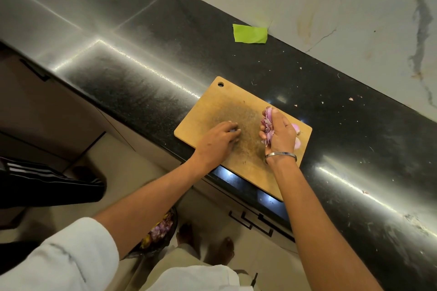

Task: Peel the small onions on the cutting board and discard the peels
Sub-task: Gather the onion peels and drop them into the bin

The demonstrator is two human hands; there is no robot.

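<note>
A tan wooden cutting board (224, 104) lies on the black counter. My right hand (280, 133) stands on edge over the board and grips a bunch of purple onion peels (267, 125). Behind that hand lie two peeled pale pink onions (296, 128), partly hidden. My left hand (218, 139) rests palm down on the board's middle, fingertips curled over a small pale scrap that I cannot make out clearly.
A green piece of tape or paper (250, 33) lies by the marble wall. Small peel bits dot the black counter (354, 113). On the floor below stands a dark bin (160, 231) with purple peels. Drawer handles (250, 221) sit under the counter edge.
</note>
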